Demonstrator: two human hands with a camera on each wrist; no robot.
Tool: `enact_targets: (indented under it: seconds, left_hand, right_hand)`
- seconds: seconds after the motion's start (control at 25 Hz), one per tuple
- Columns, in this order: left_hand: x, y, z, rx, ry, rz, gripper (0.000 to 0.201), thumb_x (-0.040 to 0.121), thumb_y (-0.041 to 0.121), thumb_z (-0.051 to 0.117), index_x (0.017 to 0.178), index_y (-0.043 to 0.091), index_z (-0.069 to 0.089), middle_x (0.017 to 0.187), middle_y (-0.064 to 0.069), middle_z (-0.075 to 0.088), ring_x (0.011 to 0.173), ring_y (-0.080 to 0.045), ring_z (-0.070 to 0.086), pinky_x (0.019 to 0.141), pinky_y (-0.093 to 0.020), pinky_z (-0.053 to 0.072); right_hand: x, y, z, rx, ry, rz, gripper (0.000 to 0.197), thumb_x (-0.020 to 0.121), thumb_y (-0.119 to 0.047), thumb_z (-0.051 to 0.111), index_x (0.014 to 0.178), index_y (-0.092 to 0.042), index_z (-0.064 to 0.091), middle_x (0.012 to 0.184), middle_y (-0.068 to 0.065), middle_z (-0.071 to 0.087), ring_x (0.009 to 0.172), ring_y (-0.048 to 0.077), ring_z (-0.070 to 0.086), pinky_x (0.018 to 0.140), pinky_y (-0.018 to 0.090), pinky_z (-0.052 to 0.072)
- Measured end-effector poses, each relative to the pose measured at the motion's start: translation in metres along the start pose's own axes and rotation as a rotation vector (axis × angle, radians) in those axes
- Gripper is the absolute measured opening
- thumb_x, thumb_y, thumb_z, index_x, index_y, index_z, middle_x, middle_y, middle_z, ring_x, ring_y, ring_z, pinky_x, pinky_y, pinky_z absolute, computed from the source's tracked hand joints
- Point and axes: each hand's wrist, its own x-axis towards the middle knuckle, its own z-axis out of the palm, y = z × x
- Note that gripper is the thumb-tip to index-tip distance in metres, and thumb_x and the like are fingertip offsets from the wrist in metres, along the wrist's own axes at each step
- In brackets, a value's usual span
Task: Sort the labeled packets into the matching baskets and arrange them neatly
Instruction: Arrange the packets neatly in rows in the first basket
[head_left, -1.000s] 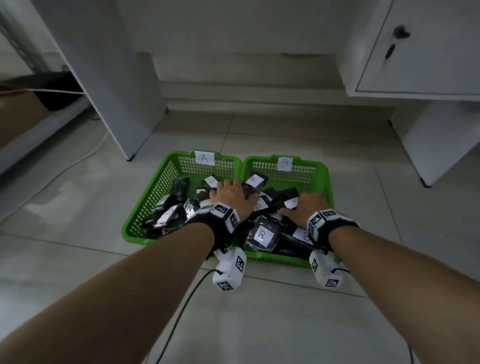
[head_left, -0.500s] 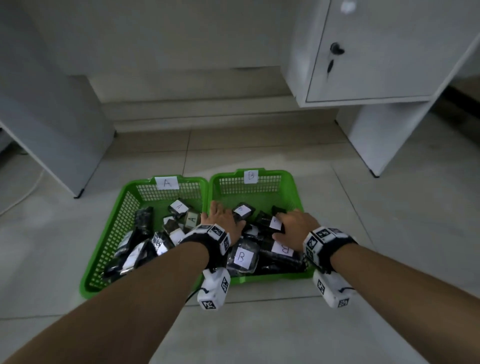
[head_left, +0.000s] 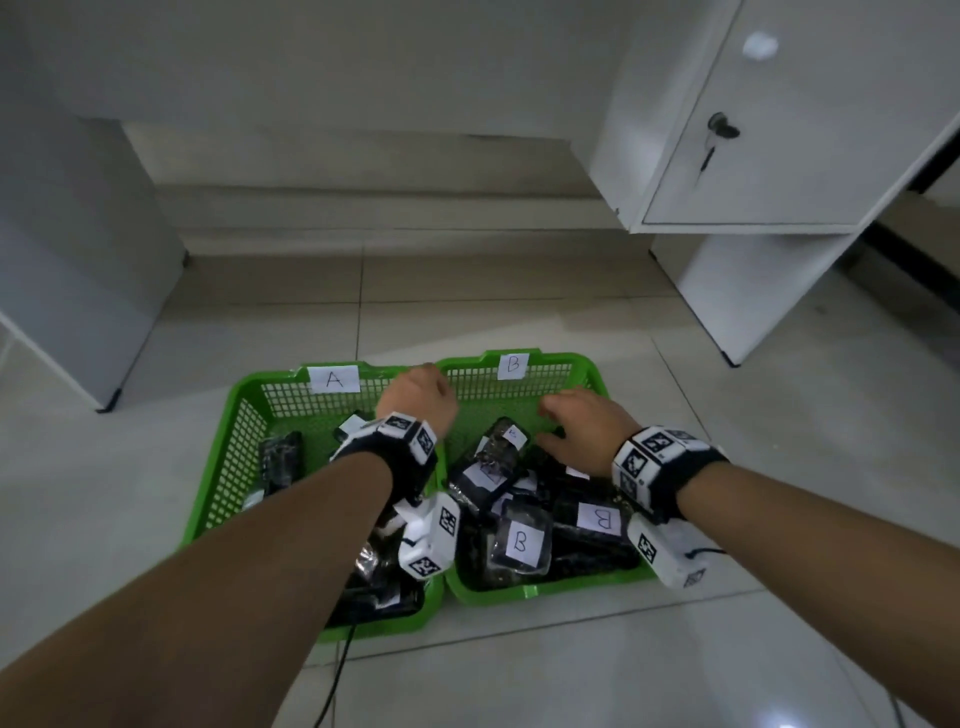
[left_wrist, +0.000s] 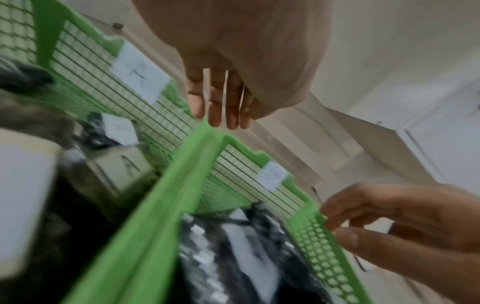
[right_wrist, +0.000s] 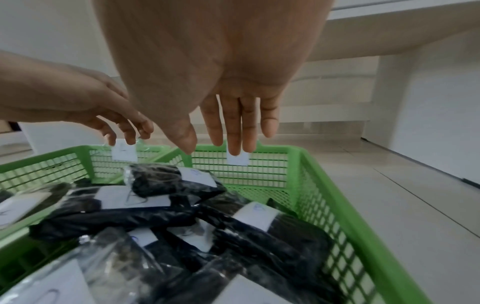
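Note:
Two green mesh baskets stand side by side on the floor. Basket A (head_left: 234, 415) is on the left with its paper label A (head_left: 334, 379), and basket B (head_left: 592, 374) on the right with label B (head_left: 512, 365). Black packets with white labels fill both, among them two marked B (head_left: 521, 542) (head_left: 600, 517) and a dark one in basket A (head_left: 280, 457). My left hand (head_left: 418, 397) hovers over the shared far rim, fingers (left_wrist: 215, 115) straight and empty. My right hand (head_left: 576, 426) hangs above the far end of basket B, fingers (right_wrist: 233, 133) straight, holding nothing.
A white cabinet (head_left: 753, 130) with a keyed door stands at the back right, its side panel (head_left: 753, 291) reaching the floor. A grey panel (head_left: 78, 260) rises at the left. A black cable (head_left: 332, 686) trails on the tiles by basket A's near edge.
Both hands have lifted off the packets in basket B and moved toward the baskets' far end. The left hand now sits over the dividing rims. The head view has shifted.

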Motion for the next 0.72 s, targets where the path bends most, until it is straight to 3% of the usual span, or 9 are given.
enact_targets:
  seconds: [0.08, 0.16, 0.28, 0.36, 0.48, 0.64, 0.72]
  left_hand:
    - [0.003, -0.031, -0.020, 0.007, 0.008, -0.046, 0.018, 0.097, 0.019, 0.046, 0.087, 0.012, 0.060, 0.087, -0.009, 0.064, 0.087, -0.030, 0.066, 0.070, -0.030, 0.049]
    - [-0.001, -0.064, -0.041, 0.078, -0.037, -0.067, 0.016, 0.096, 0.016, 0.048, 0.090, 0.011, 0.062, 0.103, -0.016, 0.069, 0.100, -0.033, 0.066, 0.081, -0.035, 0.051]
    - [-0.004, -0.118, -0.064, 0.294, -0.152, -0.106, 0.027, 0.097, 0.012, 0.049, 0.116, 0.004, 0.066, 0.121, -0.014, 0.065, 0.113, -0.031, 0.062, 0.093, -0.035, 0.051]
    - [0.002, -0.138, -0.079, 0.381, -0.259, -0.092, 0.029, 0.096, 0.012, 0.052, 0.120, 0.006, 0.067, 0.124, -0.013, 0.065, 0.114, -0.029, 0.062, 0.095, -0.034, 0.051]
    - [0.022, -0.142, -0.105, 0.380, -0.418, -0.006, 0.028, 0.091, 0.006, 0.054, 0.109, 0.013, 0.074, 0.118, -0.007, 0.070, 0.111, -0.024, 0.064, 0.097, -0.030, 0.050]
    - [0.036, -0.146, -0.117, 0.532, -0.421, 0.153, 0.027, 0.087, 0.004, 0.059, 0.107, 0.017, 0.073, 0.118, -0.003, 0.069, 0.113, -0.024, 0.064, 0.095, -0.028, 0.047]
    - [0.025, -0.152, -0.102, 0.601, -0.452, 0.107, 0.032, 0.086, 0.009, 0.064, 0.116, 0.015, 0.069, 0.124, -0.004, 0.066, 0.118, -0.025, 0.061, 0.098, -0.032, 0.049]
  right_hand:
    - [0.012, -0.031, -0.007, -0.035, -0.017, -0.066, 0.033, 0.096, -0.038, 0.058, 0.119, -0.015, 0.061, 0.115, 0.003, 0.064, 0.107, 0.022, 0.057, 0.088, 0.035, 0.049]
    - [0.026, -0.064, -0.010, -0.054, -0.016, -0.122, 0.030, 0.096, -0.038, 0.059, 0.117, -0.017, 0.062, 0.112, 0.001, 0.064, 0.103, 0.020, 0.059, 0.085, 0.034, 0.050]
    - [0.055, -0.117, -0.006, -0.045, -0.044, -0.175, 0.018, 0.096, -0.032, 0.058, 0.107, -0.018, 0.063, 0.104, -0.001, 0.063, 0.095, 0.018, 0.060, 0.081, 0.033, 0.054]
    - [0.074, -0.145, -0.003, -0.053, -0.055, -0.189, 0.012, 0.095, -0.022, 0.058, 0.102, -0.015, 0.064, 0.100, 0.002, 0.064, 0.094, 0.022, 0.063, 0.079, 0.035, 0.055]
    - [0.101, -0.169, -0.003, -0.016, -0.090, -0.174, 0.015, 0.092, -0.013, 0.060, 0.105, -0.008, 0.067, 0.105, 0.009, 0.066, 0.098, 0.027, 0.064, 0.085, 0.040, 0.056]
    - [0.133, -0.170, -0.002, 0.002, -0.103, -0.178, 0.012, 0.090, -0.005, 0.059, 0.097, -0.005, 0.068, 0.102, 0.013, 0.066, 0.094, 0.031, 0.064, 0.085, 0.040, 0.055]
    - [0.143, -0.168, 0.006, 0.046, -0.131, -0.144, 0.009, 0.090, -0.008, 0.061, 0.094, -0.006, 0.069, 0.099, 0.012, 0.067, 0.090, 0.030, 0.065, 0.079, 0.038, 0.055]
